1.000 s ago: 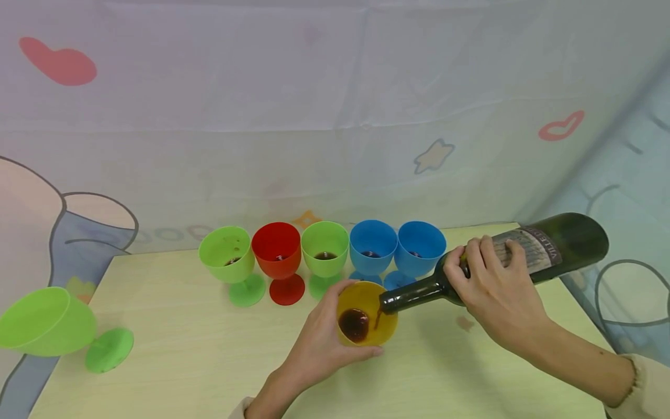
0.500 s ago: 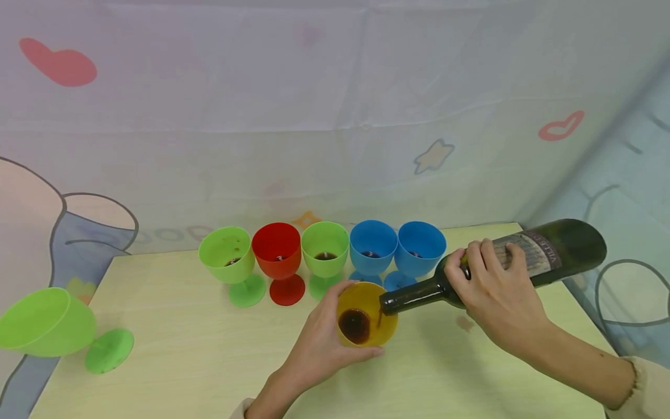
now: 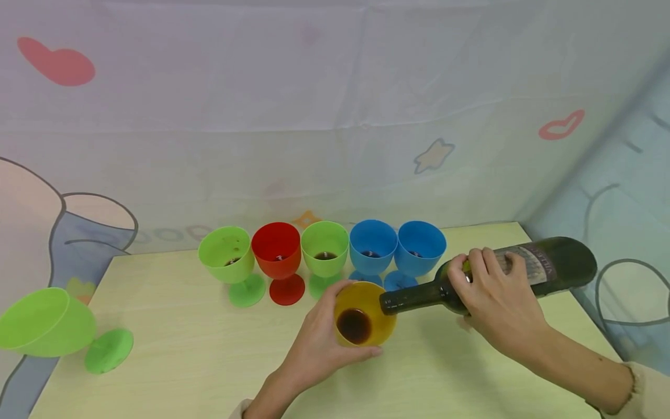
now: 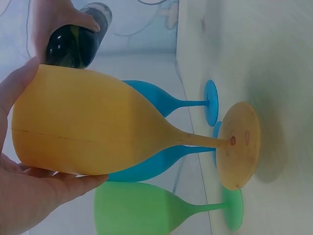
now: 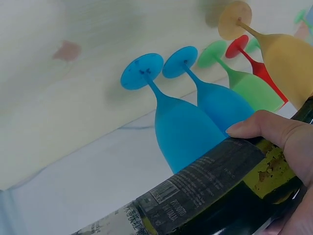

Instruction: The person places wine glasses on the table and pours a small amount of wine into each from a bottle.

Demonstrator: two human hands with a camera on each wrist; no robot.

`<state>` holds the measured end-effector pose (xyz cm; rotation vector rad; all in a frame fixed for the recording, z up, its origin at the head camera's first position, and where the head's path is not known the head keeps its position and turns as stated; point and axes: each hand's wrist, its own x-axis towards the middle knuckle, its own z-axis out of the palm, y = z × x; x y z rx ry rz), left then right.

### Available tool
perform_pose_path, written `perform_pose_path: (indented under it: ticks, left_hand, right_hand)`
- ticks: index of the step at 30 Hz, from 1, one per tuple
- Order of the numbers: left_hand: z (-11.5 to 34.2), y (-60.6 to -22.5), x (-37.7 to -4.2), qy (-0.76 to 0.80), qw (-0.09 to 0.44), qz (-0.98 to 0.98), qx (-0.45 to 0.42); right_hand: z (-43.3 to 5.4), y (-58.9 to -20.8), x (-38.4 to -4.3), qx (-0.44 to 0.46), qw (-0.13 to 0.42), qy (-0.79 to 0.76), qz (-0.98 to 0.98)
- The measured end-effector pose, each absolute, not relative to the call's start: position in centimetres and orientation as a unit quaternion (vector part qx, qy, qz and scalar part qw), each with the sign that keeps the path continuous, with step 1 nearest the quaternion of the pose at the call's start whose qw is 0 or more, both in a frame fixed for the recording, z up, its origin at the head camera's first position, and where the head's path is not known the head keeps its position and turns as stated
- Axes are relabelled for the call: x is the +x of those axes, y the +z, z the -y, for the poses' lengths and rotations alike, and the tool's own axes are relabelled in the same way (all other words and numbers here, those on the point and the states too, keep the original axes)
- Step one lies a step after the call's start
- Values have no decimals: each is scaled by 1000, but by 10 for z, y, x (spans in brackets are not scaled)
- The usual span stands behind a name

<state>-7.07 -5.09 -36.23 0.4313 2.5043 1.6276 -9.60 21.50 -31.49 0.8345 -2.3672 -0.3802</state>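
Note:
My left hand (image 3: 320, 337) holds a yellow goblet (image 3: 384, 333) around its bowl, with dark liquid (image 3: 354, 326) at the bottom. In the left wrist view the goblet's foot (image 4: 239, 147) is just above or on the table; I cannot tell which. My right hand (image 3: 499, 297) grips a dark green wine bottle (image 3: 567, 265) near its shoulder. The bottle lies nearly level, and its mouth is at the goblet's right rim. No stream shows from the mouth. In the right wrist view the thumb (image 5: 264, 125) lies over the label (image 5: 195, 188).
Behind the yellow goblet stands a row of goblets: green (image 3: 225, 253), red (image 3: 277, 250), green (image 3: 325, 247), blue (image 3: 373, 247) and blue (image 3: 420, 247), each with a little dark liquid. Another green goblet (image 3: 49, 323) stands at the table's left edge. A printed cloth (image 3: 262, 116) hangs behind.
The bottle's base has come down, so the bottle is closer to level. The thin stream that ran into the yellow goblet has stopped. My left hand has barely moved.

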Motion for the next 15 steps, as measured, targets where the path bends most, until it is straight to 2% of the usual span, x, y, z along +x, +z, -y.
perform_pose_path:
  ticks: [15]
  left_hand:
    - [56, -363, -72, 553, 68, -818, 142]
  right_hand:
    - [-212, -325, -92, 283, 255, -108, 918]
